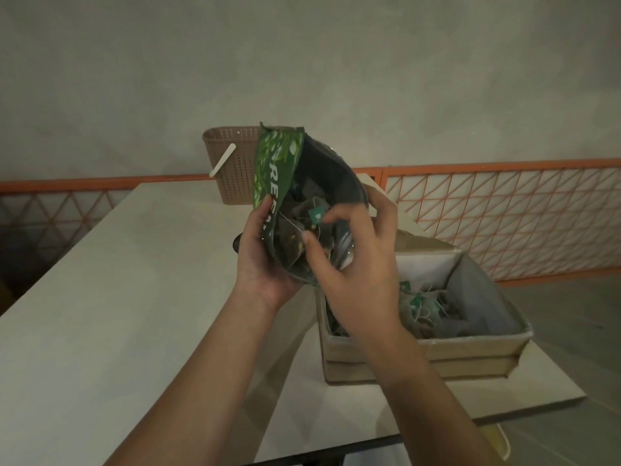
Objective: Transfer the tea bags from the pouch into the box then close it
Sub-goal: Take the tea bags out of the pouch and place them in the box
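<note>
Head view: pouch (285, 183) held up above the tabletop (117, 297), mouth tipped toward the camera.
Left hand (265, 264): grips the pouch's lower end.
Right hand (353, 257): fingertips inside the mouth, pinching a tea bag (316, 216) by its tag.
Key relation: box (437, 348) lies just below and to the right of the right hand, at the tabletop's right edge.
Pouch contents: several bags left.
Box contents: pile of tea bags (421, 306), flaps open.
Behind: basket (232, 163) at the far edge.
</note>
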A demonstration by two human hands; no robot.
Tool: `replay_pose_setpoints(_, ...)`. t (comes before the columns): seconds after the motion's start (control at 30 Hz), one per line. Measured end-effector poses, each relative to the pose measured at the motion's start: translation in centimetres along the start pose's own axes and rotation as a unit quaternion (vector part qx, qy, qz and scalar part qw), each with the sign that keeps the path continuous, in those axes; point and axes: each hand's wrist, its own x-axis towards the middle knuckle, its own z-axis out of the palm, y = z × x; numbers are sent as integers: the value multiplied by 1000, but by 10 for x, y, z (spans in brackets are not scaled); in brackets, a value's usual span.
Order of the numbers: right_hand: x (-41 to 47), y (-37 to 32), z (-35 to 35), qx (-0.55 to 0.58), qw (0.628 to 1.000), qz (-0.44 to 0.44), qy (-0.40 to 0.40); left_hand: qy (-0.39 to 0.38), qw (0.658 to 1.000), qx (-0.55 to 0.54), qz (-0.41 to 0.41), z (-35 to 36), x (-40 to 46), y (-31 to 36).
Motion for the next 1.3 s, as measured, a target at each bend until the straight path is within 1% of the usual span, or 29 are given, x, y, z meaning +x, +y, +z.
replay_pose_setpoints(0.07, -3, -2, 3, -70, 998, -4, 1, 5, 1000, -10, 3, 1, -1, -4)
replay_pose_setpoints(0.17, -3, -1, 9, -205, 978, 13, -23, 17, 1000, -17, 8, 3, -2, -7)
replay_pose_setpoints(0.23, -4, 2, 10, -245, 968, 26, -49, 20, 1000, -23, -1, 3, -2, -7)
replay_pose_setpoints(0.27, -5, 4, 10, -237, 969, 29, -59, 18, 1000, -25, -7, 3, -2, -7)
replay_pose_setpoints(0.33, -4, 8, 6, -163, 983, 51, -66, 14, 999, -25, -16, 0, -2, -5)
replay_pose_setpoints(0.4, 0, 8, -2, -51, 993, 94, -58, 20, 1000, -13, -13, -4, -1, -3)
replay_pose_setpoints(0.47, 4, 5, -13, 35, 990, 134, -38, 19, 1000, -8, -3, -6, 1, -3)
replay_pose_setpoints(0.53, 6, 2, -22, 89, 984, 156, -4, 18, 1000, -13, 0, -9, 3, -4)
replay_pose_setpoints(0.63, 6, 1, -35, 176, 964, 197, 29, 8, 1000, -24, -14, -13, 8, -5)
replay_pose_setpoints(0.7, 5, 0, -44, 258, 944, 193, 71, 2, 1000, -22, -21, -15, 10, -5)
replay_pose_setpoints(0.77, 4, -1, -51, 315, 926, 164, 125, -3, 999, -22, -25, -16, 12, -6)
replay_pose_setpoints(0.87, 3, -1, -55, 332, 918, 140, 164, -4, 999, -30, -23, -15, 13, -6)
replay_pose_setpoints(1.0, 2, 2, -56, 296, 928, 153, 165, 3, 999, -34, -14, -13, 12, -7)
replay_pose_setpoints(1.07, 0, 5, -57, 245, 945, 138, 165, 1, 999, -37, -10, -13, 13, -8)
replay_pose_setpoints(1.1, -1, 8, -57, 208, 957, 131, 152, 0, 999, -39, -10, -14, 13, -8)
replay_pose_setpoints(1.13, -2, 11, -57, 166, 968, 136, 128, -1, 999, -40, -11, -15, 13, -7)
replay_pose_setpoints(1.2, -3, 19, -56, 55, 981, 176, 54, -7, 999, -39, -13, -16, 14, -7)
replay_pose_setpoints(1.23, -3, 24, -55, -25, 981, 194, 8, -10, 999, -39, -13, -16, 14, -6)
replay_pose_setpoints(1.3, -2, 29, -56, -157, 958, 218, -96, -15, 999, -42, -11, -16, 15, -5)
